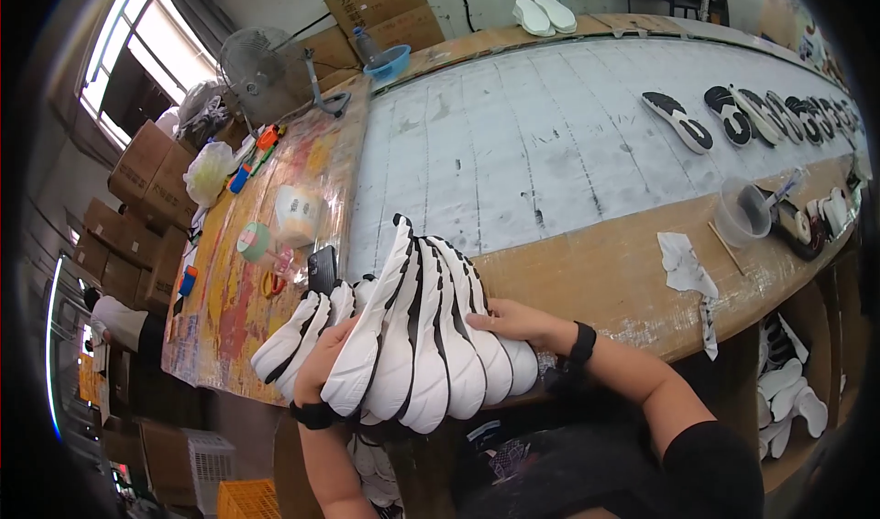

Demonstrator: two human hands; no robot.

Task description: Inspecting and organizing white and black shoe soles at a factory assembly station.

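Note:
A fanned row of white shoe soles [426, 377] with black edges stands on end between my hands at the near edge of the table. My left hand [323, 363] is closed against the left side of the row, its fingers partly hidden behind the soles. From the right, my right hand [510, 321] grips the row, with the thumb lying over the soles' upper part. Several more white soles [298, 334] rest on the table just beyond my left hand. Below my left forearm, further white soles [374, 469] show in part.
Black-and-white soles [678, 121] lie in a line on the white surface [513, 143]. A clear plastic tub [741, 212] and a torn white paper [683, 262] sit at right. A phone [322, 268], scissors [272, 284] and a green-lidded bottle [256, 242] are left. Soles fill a carton [830, 363] below right.

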